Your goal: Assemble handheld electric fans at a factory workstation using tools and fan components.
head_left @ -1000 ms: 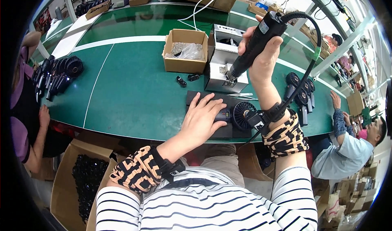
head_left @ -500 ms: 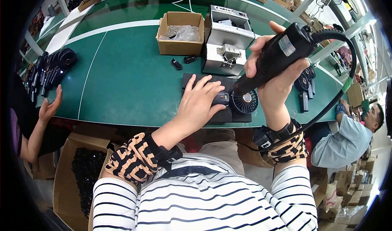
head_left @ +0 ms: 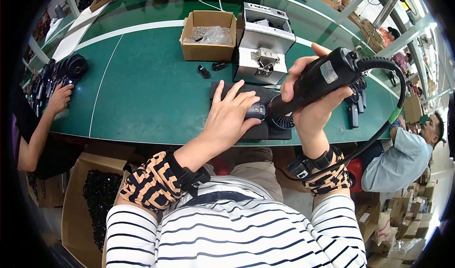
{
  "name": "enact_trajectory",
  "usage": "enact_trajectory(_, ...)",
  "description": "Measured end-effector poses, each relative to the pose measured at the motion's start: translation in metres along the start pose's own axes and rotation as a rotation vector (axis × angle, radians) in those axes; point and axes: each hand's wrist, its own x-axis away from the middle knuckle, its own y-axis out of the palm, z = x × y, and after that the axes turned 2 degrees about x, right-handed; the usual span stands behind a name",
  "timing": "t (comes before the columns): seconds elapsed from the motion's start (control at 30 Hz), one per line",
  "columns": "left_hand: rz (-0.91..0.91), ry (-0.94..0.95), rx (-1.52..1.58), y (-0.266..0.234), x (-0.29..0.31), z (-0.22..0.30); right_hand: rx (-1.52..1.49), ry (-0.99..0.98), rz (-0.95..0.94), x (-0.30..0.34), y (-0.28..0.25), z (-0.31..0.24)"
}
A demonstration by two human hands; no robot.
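A small black handheld fan (head_left: pixel 284 121) lies on a black pad (head_left: pixel 260 133) near the bench's front edge. My left hand (head_left: pixel 230 111) rests over its handle, fingers spread and stretched out, and covers most of it. A small display on the handle shows beside my thumb. My right hand (head_left: pixel 318 111) is closed around a thick black electric screwdriver (head_left: pixel 316 78) with a ribbed cable. The tool leans, its narrow end down at the joint of handle and fan head. Its body hides part of the fan's grille, and the bit itself cannot be seen.
Beyond the pad stand a metal machine (head_left: pixel 260 71) and a cardboard box (head_left: pixel 208 54) of small parts. Two black pieces (head_left: pixel 204 71) lie nearby. More fans lie right (head_left: pixel 353 115) and left (head_left: pixel 76 68), where another person's hand (head_left: pixel 60 99) reaches. A person (head_left: pixel 393 159) sits at right.
My right hand and the screwdriver have come lower, and the tool leans flatter over the fan head. My left hand stays in place. The other person's hand at left has moved up to the fans.
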Motion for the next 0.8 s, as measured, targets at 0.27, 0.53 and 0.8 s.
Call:
enact_trajectory(0.27,-0.010,0.012,0.013,-0.002,-0.002,0.000,-0.055,0.039,-0.015,0.007,0.000,0.001)
enact_trajectory(0.53,0.000,0.031,-0.021,-0.001,0.000,0.002,-0.050,0.029,0.000,0.006,0.000,0.001)
enact_trajectory(0.8,-0.008,0.019,-0.033,-0.002,0.000,0.002,0.112,0.019,0.086,0.002,0.009,-0.002)
